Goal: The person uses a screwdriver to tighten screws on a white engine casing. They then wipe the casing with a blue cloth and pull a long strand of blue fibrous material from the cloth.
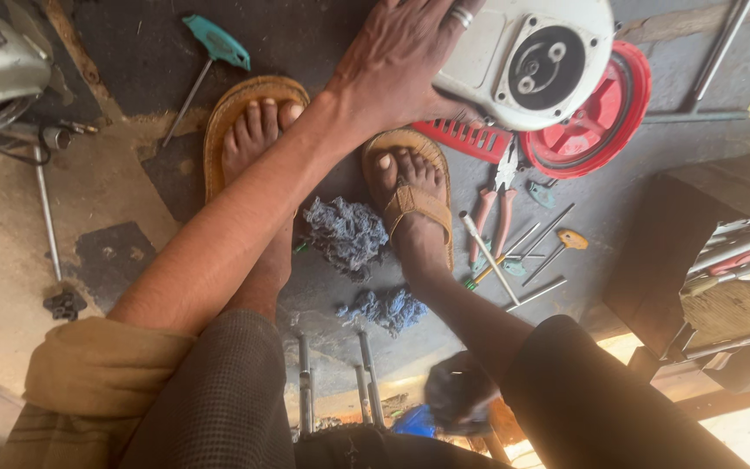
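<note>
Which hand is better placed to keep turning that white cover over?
Left, probably. The left hand already grips the white cover above the red disc; the right hand is not clearly in view.

No packages, labels, signs or screens are showing anywhere in this view (only bare tools and machine parts are lying on the floor, and none of them is carrying a visible sticker or wrapper).
</note>
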`<state>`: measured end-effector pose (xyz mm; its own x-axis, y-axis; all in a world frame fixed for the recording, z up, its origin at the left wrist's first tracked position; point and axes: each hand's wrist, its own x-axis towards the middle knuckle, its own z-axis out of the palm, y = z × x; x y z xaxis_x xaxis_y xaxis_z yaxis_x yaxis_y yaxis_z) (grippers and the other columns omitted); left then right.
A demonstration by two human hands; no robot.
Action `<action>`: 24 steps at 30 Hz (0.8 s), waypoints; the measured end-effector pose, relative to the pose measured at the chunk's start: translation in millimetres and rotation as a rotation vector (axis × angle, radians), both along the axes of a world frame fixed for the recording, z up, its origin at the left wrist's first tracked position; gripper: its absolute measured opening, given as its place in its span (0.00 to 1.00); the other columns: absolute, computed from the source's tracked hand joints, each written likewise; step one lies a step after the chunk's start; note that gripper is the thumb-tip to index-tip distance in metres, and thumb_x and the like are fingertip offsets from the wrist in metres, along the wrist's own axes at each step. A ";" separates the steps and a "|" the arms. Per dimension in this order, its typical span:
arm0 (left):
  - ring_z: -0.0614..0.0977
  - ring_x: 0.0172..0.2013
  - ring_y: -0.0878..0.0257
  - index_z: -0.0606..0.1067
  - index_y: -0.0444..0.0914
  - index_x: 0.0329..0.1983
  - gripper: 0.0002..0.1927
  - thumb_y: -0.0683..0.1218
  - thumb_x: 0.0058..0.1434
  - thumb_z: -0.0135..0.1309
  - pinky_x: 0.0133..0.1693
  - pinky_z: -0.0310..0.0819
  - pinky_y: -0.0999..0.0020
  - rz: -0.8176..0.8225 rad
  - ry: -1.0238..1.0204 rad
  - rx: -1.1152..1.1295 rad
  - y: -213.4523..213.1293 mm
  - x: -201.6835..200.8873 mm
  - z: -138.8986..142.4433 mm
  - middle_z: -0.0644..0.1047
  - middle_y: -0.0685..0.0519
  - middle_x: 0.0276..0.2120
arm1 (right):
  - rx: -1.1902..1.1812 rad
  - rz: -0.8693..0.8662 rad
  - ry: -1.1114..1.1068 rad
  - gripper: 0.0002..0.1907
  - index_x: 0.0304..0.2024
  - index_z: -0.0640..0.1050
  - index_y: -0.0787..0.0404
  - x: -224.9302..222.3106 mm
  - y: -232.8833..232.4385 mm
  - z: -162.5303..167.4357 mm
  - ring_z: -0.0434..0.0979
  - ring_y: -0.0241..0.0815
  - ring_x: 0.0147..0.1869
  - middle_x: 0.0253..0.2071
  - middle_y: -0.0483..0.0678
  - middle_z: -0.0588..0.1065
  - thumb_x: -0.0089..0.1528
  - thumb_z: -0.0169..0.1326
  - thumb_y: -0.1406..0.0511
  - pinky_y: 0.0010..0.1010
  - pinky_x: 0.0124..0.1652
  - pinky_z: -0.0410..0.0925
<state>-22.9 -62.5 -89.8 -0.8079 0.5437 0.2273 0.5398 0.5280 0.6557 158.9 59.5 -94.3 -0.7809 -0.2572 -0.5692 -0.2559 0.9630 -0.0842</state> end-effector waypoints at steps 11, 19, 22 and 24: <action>0.59 0.72 0.46 0.53 0.30 0.75 0.72 0.79 0.40 0.65 0.72 0.45 0.49 -0.017 -0.113 -0.052 -3.3 -3.3 23.2 0.60 0.38 0.71 | -0.547 -0.615 0.123 0.24 0.56 0.70 0.63 -128.2 96.1 236.4 0.80 0.39 0.48 0.46 0.50 0.78 0.60 0.64 0.69 0.29 0.46 0.73; 0.57 0.74 0.48 0.54 0.31 0.77 0.68 0.77 0.48 0.68 0.73 0.44 0.50 -0.029 -0.095 -0.087 -3.7 -1.3 19.6 0.60 0.40 0.73 | -0.603 -0.148 0.580 0.16 0.56 0.75 0.69 -138.2 90.9 173.3 0.78 0.50 0.60 0.58 0.54 0.71 0.70 0.66 0.75 0.37 0.56 0.73; 0.58 0.73 0.48 0.55 0.30 0.77 0.68 0.76 0.48 0.69 0.73 0.45 0.50 -0.013 -0.069 -0.078 -1.9 -1.4 16.0 0.60 0.40 0.72 | -0.475 -0.108 0.521 0.15 0.58 0.75 0.69 -140.8 76.5 156.2 0.73 0.52 0.64 0.62 0.54 0.70 0.70 0.62 0.74 0.40 0.61 0.69; 0.58 0.73 0.49 0.55 0.30 0.77 0.66 0.74 0.49 0.69 0.73 0.46 0.51 -0.002 -0.027 -0.093 -0.8 -2.1 14.6 0.60 0.41 0.73 | -0.328 -0.054 0.511 0.15 0.57 0.76 0.70 -134.4 78.3 143.7 0.68 0.55 0.67 0.65 0.56 0.67 0.69 0.61 0.70 0.45 0.64 0.65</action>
